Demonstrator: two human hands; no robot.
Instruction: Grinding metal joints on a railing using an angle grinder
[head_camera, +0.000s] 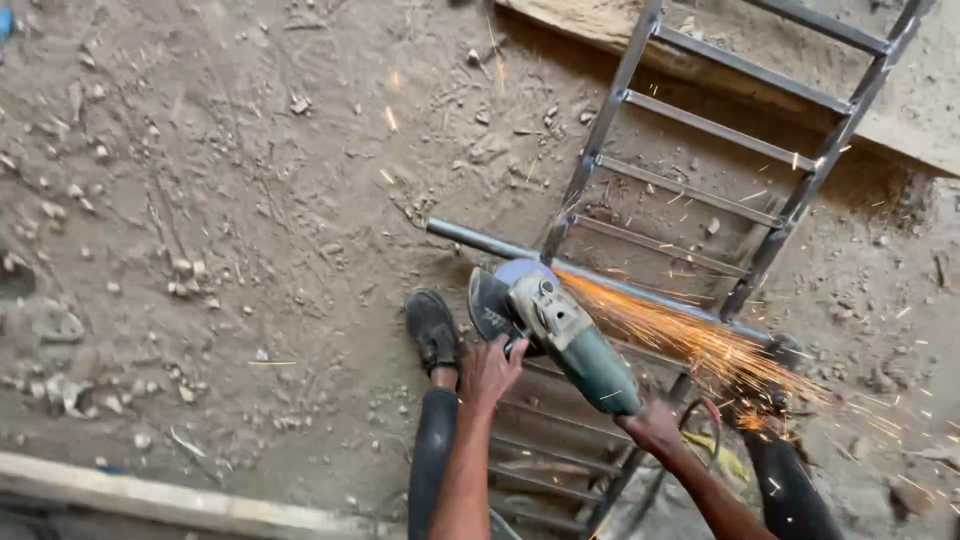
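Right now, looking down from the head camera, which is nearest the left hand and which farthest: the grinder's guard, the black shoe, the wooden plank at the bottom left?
1. Grinder's guard, just above the left hand.
2. Black shoe, slightly farther, to its left.
3. Wooden plank, far off at the lower left.

Angle grinder on steel pipe, sparks flying right.

Left hand (490, 370) grips the side handle; right hand (652, 425) holds the rear of the green angle grinder (565, 335). Disc meets a grey steel pipe (480, 241) lying across a ladder-like metal frame (700, 190) on the dirt floor (230, 220). Orange sparks (700, 345) stream right. Black shoe (432, 328) planted just left of the grinder. Pale wooden plank (150, 497) near left; small stones scattered over the dirt.
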